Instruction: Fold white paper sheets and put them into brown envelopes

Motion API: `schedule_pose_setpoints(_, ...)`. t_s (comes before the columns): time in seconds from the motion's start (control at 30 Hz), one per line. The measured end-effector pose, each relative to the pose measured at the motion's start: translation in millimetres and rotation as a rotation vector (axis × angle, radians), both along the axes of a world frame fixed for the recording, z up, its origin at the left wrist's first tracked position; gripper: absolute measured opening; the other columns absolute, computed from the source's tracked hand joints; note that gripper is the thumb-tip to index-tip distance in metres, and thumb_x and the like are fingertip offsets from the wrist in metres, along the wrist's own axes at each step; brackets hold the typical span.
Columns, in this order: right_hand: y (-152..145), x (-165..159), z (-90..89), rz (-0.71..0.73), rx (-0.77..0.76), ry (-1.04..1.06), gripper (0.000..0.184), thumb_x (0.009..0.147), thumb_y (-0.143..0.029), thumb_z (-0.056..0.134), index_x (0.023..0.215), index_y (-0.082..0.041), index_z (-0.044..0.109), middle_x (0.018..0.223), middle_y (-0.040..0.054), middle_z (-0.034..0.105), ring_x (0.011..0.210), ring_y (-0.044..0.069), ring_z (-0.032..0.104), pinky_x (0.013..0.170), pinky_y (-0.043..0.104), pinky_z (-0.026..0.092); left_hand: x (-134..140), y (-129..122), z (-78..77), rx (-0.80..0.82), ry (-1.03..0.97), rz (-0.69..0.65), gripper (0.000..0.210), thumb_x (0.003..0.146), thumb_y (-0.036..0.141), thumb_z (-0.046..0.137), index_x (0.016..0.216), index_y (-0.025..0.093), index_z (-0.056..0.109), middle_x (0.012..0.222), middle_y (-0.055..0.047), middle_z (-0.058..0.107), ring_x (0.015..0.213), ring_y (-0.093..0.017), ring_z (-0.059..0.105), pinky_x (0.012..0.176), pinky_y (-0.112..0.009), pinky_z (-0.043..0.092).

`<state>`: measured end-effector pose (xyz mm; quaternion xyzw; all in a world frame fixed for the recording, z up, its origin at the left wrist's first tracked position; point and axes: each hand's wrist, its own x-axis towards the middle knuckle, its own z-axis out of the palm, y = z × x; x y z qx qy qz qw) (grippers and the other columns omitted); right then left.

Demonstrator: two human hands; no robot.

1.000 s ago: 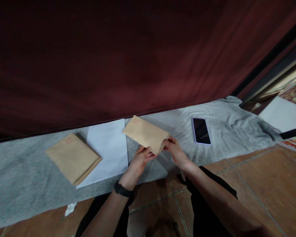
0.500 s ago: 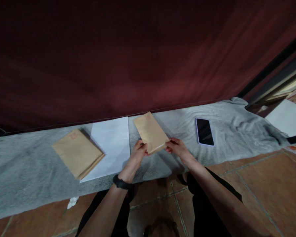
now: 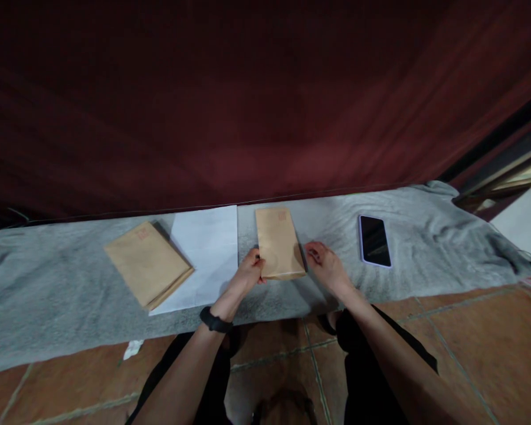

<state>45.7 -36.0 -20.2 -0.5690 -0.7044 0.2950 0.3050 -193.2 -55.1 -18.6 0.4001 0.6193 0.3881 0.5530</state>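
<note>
A brown paper envelope (image 3: 281, 245) with a small red print near its top right corner stands out on the grey cloth in front of me. My left hand (image 3: 251, 267) grips its lower left edge, thumb on the upper face and fingers partly hidden beneath. Just off the right edge is my right hand (image 3: 326, 265), its fingers loosely bent and apart, with nothing seen in them. To the left, a stack of similar brown envelopes (image 3: 148, 260) lies askew, partly over white paper (image 3: 209, 254).
A phone (image 3: 375, 241) in a lilac case lies on the grey cloth (image 3: 48, 289) to the right. Behind the cloth rises a dark red fabric (image 3: 248, 118). A crumpled white scrap (image 3: 133, 349) rests on the tiled floor (image 3: 464, 330). White paper (image 3: 524, 221) shows at far right.
The envelope has turned from a slant to nearly straight. My right hand has let go of its lower right corner and moved slightly right; my left hand keeps its hold.
</note>
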Motion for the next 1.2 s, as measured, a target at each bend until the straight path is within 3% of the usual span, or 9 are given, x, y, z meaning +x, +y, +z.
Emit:
schedule_pose_setpoints(0.1, -7, -18, -0.1, 0.225, 0.140, -0.083, 0.044, 0.096, -0.026, 0.046, 0.139, -0.023, 0.056, 0.144, 0.0094, 0.058, 0.133, 0.023, 0.053, 0.112, 0.041, 0.041, -4, -2, -1.9, -0.013, 0.014, -0.034, 0.014, 0.076, 0.019, 0.065, 0.088, 0.020, 0.059, 0.061, 0.005, 0.060, 0.038, -0.009, 0.051, 0.036, -0.018, 0.037)
schedule_pose_setpoints(0.17, -14, -28, -4.4, 0.318, 0.194, -0.177, 0.050, 0.099, -0.028, 0.044, 0.149, -0.021, 0.046, 0.158, 0.0102, 0.043, 0.145, 0.024, 0.040, 0.120, 0.045, 0.032, -5, -2, -2.4, -0.016, 0.022, -0.026, 0.014, 0.075, 0.019, 0.066, 0.087, 0.021, 0.058, 0.060, 0.006, 0.060, 0.036, -0.009, 0.050, 0.035, -0.018, 0.035)
schedule_pose_setpoints(0.37, -24, -35, -19.7, 0.331, 0.220, -0.328, 0.056, 0.102, -0.032, 0.045, 0.156, -0.021, 0.036, 0.163, 0.0100, 0.031, 0.149, 0.028, 0.034, 0.123, 0.051, 0.026, -6, -4, 3.0, 0.005, 0.087, -0.002, 0.019, 0.075, 0.017, 0.070, 0.087, 0.023, 0.057, 0.058, 0.005, 0.060, 0.042, -0.013, 0.051, 0.042, -0.020, 0.037)
schedule_pose_setpoints(0.53, -23, -35, -19.9, 0.337, 0.224, -0.352, 0.055, 0.101, -0.031, 0.047, 0.154, -0.020, 0.040, 0.162, 0.0108, 0.032, 0.150, 0.028, 0.031, 0.124, 0.051, 0.025, -4, -8, 14.5, 0.133, 0.513, 0.050, 0.014, 0.078, 0.015, 0.070, 0.084, 0.025, 0.060, 0.060, 0.002, 0.056, 0.072, -0.024, 0.066, 0.072, -0.030, 0.047)
schedule_pose_setpoints(0.6, -21, -35, -18.5, 0.351, 0.221, -0.355, 0.054, 0.101, -0.033, 0.047, 0.153, -0.020, 0.041, 0.162, 0.0115, 0.032, 0.150, 0.028, 0.031, 0.123, 0.052, 0.025, -1, -9, 18.4, 0.266, 0.630, 0.023, 0.006, 0.085, 0.018, 0.063, 0.085, 0.025, 0.063, 0.073, -0.003, 0.063, 0.087, -0.026, 0.067, 0.085, -0.034, 0.048)
schedule_pose_setpoints(0.73, -12, -30, -17.4, 0.399, 0.194, -0.337, 0.051, 0.102, -0.031, 0.044, 0.152, -0.023, 0.044, 0.162, 0.0098, 0.035, 0.149, 0.026, 0.034, 0.122, 0.051, 0.029, 10, -4, 20.0, 0.585, 0.645, -0.115, 0.024, 0.095, 0.021, 0.048, 0.109, 0.023, 0.067, 0.123, -0.012, 0.066, 0.122, -0.027, 0.058, 0.110, -0.041, 0.039)
schedule_pose_setpoints(0.87, -2, -21, -16.8, 0.448, 0.180, -0.285, 0.053, 0.096, -0.021, 0.048, 0.150, -0.022, 0.046, 0.159, 0.0096, 0.041, 0.147, 0.023, 0.037, 0.122, 0.048, 0.032, 23, 22, 11.8, 0.677, 0.618, -0.230, 0.042, 0.095, 0.025, 0.049, 0.137, 0.022, 0.057, 0.154, -0.009, 0.047, 0.147, -0.026, 0.036, 0.124, -0.045, 0.019)
schedule_pose_setpoints(1.07, 5, -10, -8.8, 0.485, 0.117, -0.167, 0.050, 0.093, -0.013, 0.047, 0.141, -0.021, 0.056, 0.151, 0.0077, 0.052, 0.141, 0.018, 0.045, 0.120, 0.041, 0.037, 27, 95, -3.5, 0.651, 0.660, -0.412, 0.049, 0.094, 0.031, 0.048, 0.141, 0.019, 0.055, 0.157, -0.010, 0.043, 0.151, -0.026, 0.028, 0.126, -0.044, 0.009)
schedule_pose_setpoints(1.2, 5, -9, -5.9, 0.478, 0.095, -0.155, 0.049, 0.092, -0.013, 0.049, 0.139, -0.022, 0.058, 0.150, 0.0076, 0.053, 0.140, 0.019, 0.046, 0.119, 0.041, 0.037, 26, 124, -7.6, 0.639, 0.765, -0.540, 0.051, 0.095, 0.034, 0.047, 0.144, 0.021, 0.053, 0.157, -0.007, 0.044, 0.151, -0.026, 0.028, 0.125, -0.045, 0.004)
